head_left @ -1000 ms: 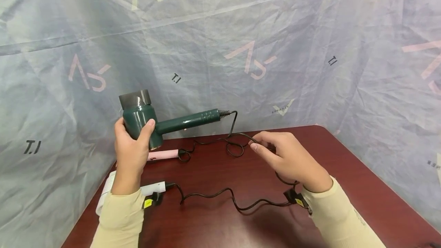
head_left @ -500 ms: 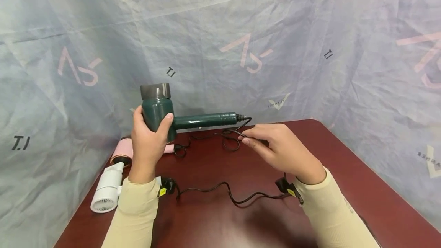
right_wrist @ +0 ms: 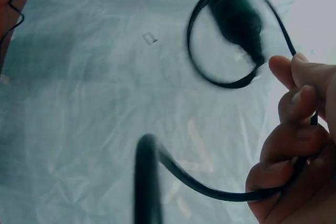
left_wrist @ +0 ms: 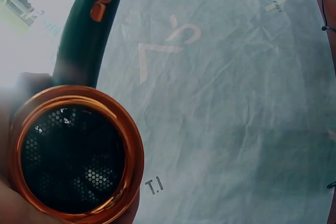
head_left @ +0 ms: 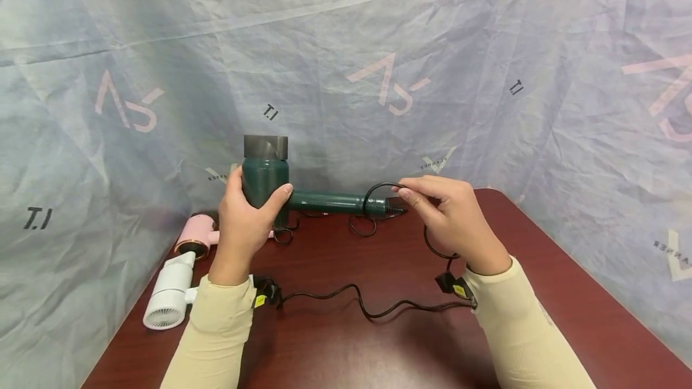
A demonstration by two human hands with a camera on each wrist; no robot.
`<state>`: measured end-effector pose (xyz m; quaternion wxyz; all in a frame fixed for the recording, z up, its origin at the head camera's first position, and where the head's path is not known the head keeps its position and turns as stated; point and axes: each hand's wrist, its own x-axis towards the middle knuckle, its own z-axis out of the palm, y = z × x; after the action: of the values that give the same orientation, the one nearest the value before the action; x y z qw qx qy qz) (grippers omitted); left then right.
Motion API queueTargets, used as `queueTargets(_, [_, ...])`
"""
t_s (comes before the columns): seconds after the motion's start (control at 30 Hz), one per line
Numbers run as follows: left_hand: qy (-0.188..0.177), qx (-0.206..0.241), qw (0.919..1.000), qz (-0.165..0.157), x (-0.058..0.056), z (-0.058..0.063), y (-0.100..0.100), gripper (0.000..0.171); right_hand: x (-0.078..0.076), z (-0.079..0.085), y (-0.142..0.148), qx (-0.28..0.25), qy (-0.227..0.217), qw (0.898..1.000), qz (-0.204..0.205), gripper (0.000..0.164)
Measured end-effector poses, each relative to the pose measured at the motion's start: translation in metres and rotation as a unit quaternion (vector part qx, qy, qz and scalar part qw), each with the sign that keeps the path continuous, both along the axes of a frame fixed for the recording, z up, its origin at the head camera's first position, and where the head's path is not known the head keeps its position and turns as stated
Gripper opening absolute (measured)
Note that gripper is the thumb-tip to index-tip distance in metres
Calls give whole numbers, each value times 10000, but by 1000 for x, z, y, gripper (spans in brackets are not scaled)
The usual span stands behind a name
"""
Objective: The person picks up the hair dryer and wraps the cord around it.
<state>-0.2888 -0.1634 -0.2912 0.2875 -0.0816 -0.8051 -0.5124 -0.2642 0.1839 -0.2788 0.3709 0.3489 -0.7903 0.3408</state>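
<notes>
A dark green hair dryer point(head_left: 265, 182) with a smoky nozzle point(head_left: 266, 147) is raised above the far part of the table. My left hand point(head_left: 245, 227) grips its barrel, thumb on the near side. The handle point(head_left: 331, 202) points right, dipping slightly. In the left wrist view, a copper ring point(left_wrist: 135, 156) surrounds the rear mesh, and copper buttons point(left_wrist: 98, 10) show on the handle. My right hand point(head_left: 451, 218) pinches the dryer's black cord point(right_wrist: 223, 196) between thumb and forefinger, near the handle's end. The cord bends in a loop there and passes through the curled fingers.
On the table's left side lie a pink hair dryer point(head_left: 196, 234) and a white hair dryer point(head_left: 170, 299), partly behind my left arm. A black cord point(head_left: 324, 297) snakes across the dark red table point(head_left: 346, 347). Grey printed fabric point(head_left: 324, 35) hangs around it.
The green hair dryer has moved right in my left hand, its handle turning from tilted up to slightly down. My right hand has risen a little, and the cord now arches in a loop.
</notes>
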Motion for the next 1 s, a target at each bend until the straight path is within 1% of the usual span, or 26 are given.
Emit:
queueTargets(0.13, [-40, -44, 9998, -193, -1, -2, 1, 79, -8, -6, 2, -79, -423, 9986, -308, 16])
queueTargets(0.37, [-87, 67, 9986, -519, -3, -5, 2, 74, -18, -11, 2, -124, -1312, 9905, -398, 17])
queueTargets(0.5, [-126, 398, 9959, -799, -5, -7, 3, 73, -24, -16, -1, -96, -1634, 9855, -446, 13])
queueTargets(0.6, [-155, 750, 9921, -993, -6, -7, 3, 71, -28, -23, -8, 22, -1876, 9813, -433, 12])
queueTargets(0.63, [-151, 855, 9909, -1025, -7, -8, 3, 71, -29, -25, -11, 100, -1946, 9800, -394, 13])
queueTargets(0.73, [-30, 1171, 9873, -1074, -9, -7, 3, 69, -31, -32, -22, 479, -2104, 9761, -266, 8])
queueTargets(0.8, [119, 1396, 9844, -1068, -10, -7, 3, 68, -32, -36, -28, 737, -2268, 9710, -185, 13])
queueTargets(0.87, [280, 1598, 9816, -1009, -10, -7, 2, 66, -31, -40, -34, 1005, -2424, 9649, -139, 15])
queueTargets(0.93, [377, 1743, 9797, -914, -10, -7, 1, 65, -29, -44, -39, 1185, -2715, 9551, -42, 14])
queueTargets(1.0, [416, 1794, 9800, -752, -10, -6, -1, 65, -26, -46, -44, 1348, -3051, 9425, 196, 16])
